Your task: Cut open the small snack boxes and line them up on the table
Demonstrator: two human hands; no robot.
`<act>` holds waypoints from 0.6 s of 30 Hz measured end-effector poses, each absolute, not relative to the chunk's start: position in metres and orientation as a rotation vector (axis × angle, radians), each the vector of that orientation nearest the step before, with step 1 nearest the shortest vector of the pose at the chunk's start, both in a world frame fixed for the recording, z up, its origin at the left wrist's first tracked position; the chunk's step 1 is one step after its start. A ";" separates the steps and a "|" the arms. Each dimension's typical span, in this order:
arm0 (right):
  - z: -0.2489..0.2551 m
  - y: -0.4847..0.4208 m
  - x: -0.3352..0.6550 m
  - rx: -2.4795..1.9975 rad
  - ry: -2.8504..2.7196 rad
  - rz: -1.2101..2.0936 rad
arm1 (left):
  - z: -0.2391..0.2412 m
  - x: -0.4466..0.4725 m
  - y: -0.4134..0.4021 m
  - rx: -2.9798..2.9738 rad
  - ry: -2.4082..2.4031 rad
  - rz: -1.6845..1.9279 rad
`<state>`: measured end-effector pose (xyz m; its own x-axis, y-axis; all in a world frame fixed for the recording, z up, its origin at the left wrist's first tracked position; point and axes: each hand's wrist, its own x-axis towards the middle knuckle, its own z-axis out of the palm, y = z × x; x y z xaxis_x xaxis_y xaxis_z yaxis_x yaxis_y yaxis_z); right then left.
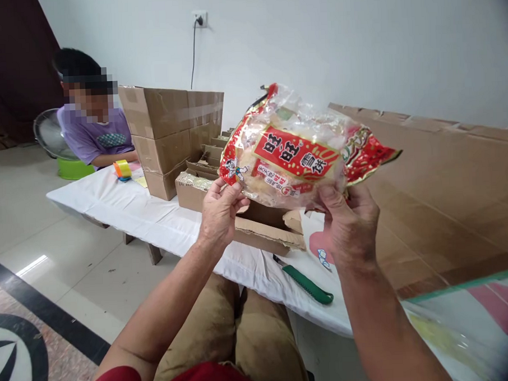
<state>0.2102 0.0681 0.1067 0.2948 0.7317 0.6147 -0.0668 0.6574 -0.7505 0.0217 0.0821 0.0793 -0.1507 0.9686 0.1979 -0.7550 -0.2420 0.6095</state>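
Note:
I hold a red and clear snack bag point(296, 152) of pale rice crackers up in front of me with both hands. My left hand point(219, 210) pinches its lower left edge, fingers closed on the plastic. My right hand point(351, 223) grips the bag's lower right side from below. Just under the bag sits an open cardboard box point(267, 230) on the white-covered table point(128, 210).
A green-handled knife point(305, 283) lies near the table's front edge. Stacked sealed cartons point(171, 129) and several open boxes stand behind. Flat cardboard sheets point(442, 165) lean at right. A seated person in a purple shirt point(95, 135) is at far left, beside a tape roll point(122, 169).

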 end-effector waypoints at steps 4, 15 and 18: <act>0.129 0.085 0.217 -0.675 -1.255 0.632 | 0.090 0.023 0.092 0.676 0.408 1.727; 0.122 0.091 0.212 -0.674 -1.244 0.551 | 0.090 0.017 0.089 0.691 0.464 1.713; 0.101 0.078 0.182 -0.701 -1.170 0.483 | 0.073 -0.004 0.080 0.612 0.549 1.801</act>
<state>0.1824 0.0782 0.1009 0.3295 0.6744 0.6608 0.0125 0.6967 -0.7173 -0.0035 0.0803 0.0731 -0.2645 0.9544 0.1384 -0.7150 -0.2904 0.6360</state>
